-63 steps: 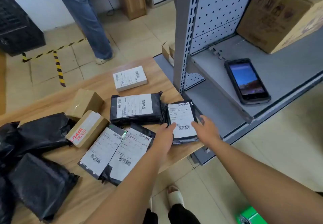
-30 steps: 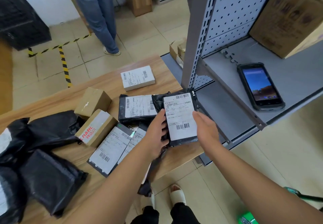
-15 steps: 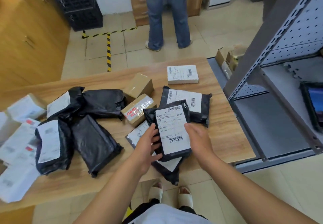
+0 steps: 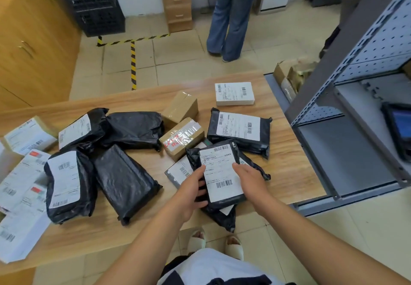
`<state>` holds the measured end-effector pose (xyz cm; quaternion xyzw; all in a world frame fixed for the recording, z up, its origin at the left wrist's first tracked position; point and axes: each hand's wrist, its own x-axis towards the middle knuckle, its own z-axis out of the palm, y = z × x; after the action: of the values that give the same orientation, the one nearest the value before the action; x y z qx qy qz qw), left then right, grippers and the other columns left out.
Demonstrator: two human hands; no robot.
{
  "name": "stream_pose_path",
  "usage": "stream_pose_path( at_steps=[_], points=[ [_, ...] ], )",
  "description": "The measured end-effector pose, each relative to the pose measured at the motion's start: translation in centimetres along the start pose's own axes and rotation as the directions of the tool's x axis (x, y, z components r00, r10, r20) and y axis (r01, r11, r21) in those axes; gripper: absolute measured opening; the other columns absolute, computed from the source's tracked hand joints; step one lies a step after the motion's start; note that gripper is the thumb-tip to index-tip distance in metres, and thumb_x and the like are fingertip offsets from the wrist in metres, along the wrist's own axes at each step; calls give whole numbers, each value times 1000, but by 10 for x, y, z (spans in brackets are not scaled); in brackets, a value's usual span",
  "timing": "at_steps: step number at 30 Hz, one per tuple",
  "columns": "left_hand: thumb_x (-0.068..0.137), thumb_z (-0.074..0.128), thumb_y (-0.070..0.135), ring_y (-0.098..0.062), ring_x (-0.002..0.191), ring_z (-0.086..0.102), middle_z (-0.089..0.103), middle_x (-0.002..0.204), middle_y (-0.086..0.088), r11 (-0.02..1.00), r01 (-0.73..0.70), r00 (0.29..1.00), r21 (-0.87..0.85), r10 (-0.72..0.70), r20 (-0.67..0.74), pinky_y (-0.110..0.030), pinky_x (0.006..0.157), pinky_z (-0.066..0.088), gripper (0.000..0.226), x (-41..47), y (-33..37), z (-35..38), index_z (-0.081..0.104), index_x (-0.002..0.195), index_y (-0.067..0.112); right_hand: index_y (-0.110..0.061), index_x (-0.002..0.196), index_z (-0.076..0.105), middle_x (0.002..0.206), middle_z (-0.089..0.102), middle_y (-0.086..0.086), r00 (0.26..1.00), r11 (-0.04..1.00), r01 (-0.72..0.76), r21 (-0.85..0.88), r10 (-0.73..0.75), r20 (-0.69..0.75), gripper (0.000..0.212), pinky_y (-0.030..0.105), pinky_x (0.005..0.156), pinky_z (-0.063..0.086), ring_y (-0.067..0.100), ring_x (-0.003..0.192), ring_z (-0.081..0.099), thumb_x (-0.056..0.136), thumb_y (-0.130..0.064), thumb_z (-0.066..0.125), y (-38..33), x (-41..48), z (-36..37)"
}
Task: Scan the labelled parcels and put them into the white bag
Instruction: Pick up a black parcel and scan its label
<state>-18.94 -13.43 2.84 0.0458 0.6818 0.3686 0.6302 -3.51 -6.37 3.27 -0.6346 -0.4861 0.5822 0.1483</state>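
Wooden table [image 4: 142,238], crowded at nine o'clock with black mailers [image 4: 124,182]; at centre the left hand [image 4: 191,192] and right hand [image 4: 251,180] each grip an edge of a black labelled mailer [image 4: 219,171], label up — likely for scanning by the handheld scanner [image 4: 399,133] at three o'clock.

Parcel depot: labelled parcels [image 4: 239,127], metal shelving [image 4: 347,66], stacked crates [image 4: 93,2].

Bright even indoor light, soft faint shadows, glare on taped box [image 4: 182,137], wide-angle bending at edges
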Motion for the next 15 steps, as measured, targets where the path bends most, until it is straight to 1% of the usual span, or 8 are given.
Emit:
stream_pose_path(
  at_steps=[4, 6, 8, 10, 11, 13, 14, 15],
  points=[
    [89, 57, 62, -18, 104, 62, 69, 111, 4, 1000, -4, 1000, 26, 4, 9, -36, 69, 50, 42, 5, 4, 0, 63, 117, 31, -23, 97, 71, 104, 74, -3, 1000, 1000, -14, 18, 15, -26, 23, 39, 94, 53, 16, 99, 68, 102, -40, 56, 0, -3, -5],
    [90, 56, 61, -19, 105, 61, 68, 112, 4, 999, -8, 1000, 37, 8, 6, -36, 69, 50, 42, 7, 6, 2, 61, 118, 30, -19, 104, 72, 104, 75, -2, 1000, 1000, -14, 12, 15, -25, 27, 39, 91, 53, 18, 100, 69, 102, -40, 55, -1, -7, -8],
    [91, 56, 59, -18, 105, 61, 68, 112, 4, 999, -8, 1000, 41, 8, 9, -36, 67, 50, 41, 10, 8, 5, 61, 119, 30, -13, 113, 71, 110, 74, 2, 998, 1000, 9, 28, -7, -65, 30, 39, 91, 51, 22, 106, 68, 100, -38, 58, -4, -10, -14],
    [91, 56, 57, -19, 106, 61, 68, 114, 4, 999, -11, 1000, 51, 10, 24, -35, 67, 49, 42, 13, 10, 9, 60, 122, 30, -12, 124, 67, 119, 69, 1, 991, 999, 41, 12, -40, -126, 36, 37, 94, 51, 20, 111, 64, 99, -36, 62, -12, -13, -24],
    [92, 56, 56, -20, 108, 61, 68, 116, 3, 998, -13, 999, 57, 11, 30, -36, 69, 49, 43, 16, 10, 11, 59, 125, 29, -13, 128, 65, 120, 67, -1, 987, 998, 66, -8, -66, -148, 37, 34, 91, 51, 16, 108, 63, 98, -35, 63, -17, -16, -30],
    [94, 55, 53, -23, 112, 60, 66, 122, 2, 998, -14, 1000, 67, 13, 25, -39, 80, 50, 44, 21, 11, 17, 56, 129, 26, -16, 129, 65, 117, 65, -7, 969, 990, 135, -40, -140, -203, 37, 24, 80, 47, 8, 101, 61, 96, -33, 65, -29, -21, -44],
    [95, 55, 51, -24, 114, 59, 65, 124, 1, 997, -14, 1000, 75, 13, 17, -41, 87, 49, 44, 23, 12, 20, 54, 131, 24, -18, 129, 65, 116, 65, -9, 952, 982, 175, -69, -186, -244, 36, 23, 79, 45, 8, 102, 61, 95, -32, 65, -37, -22, -53],
    [96, 55, 49, -25, 115, 59, 64, 126, -1, 996, -13, 1000, 85, 13, 9, -42, 91, 48, 45, 26, 13, 23, 54, 132, 22, -20, 128, 65, 119, 64, -9, 927, 970, 212, -120, -238, -291, 36, 25, 82, 44, 9, 107, 60, 94, -32, 65, -44, -23, -63]
  ],
)
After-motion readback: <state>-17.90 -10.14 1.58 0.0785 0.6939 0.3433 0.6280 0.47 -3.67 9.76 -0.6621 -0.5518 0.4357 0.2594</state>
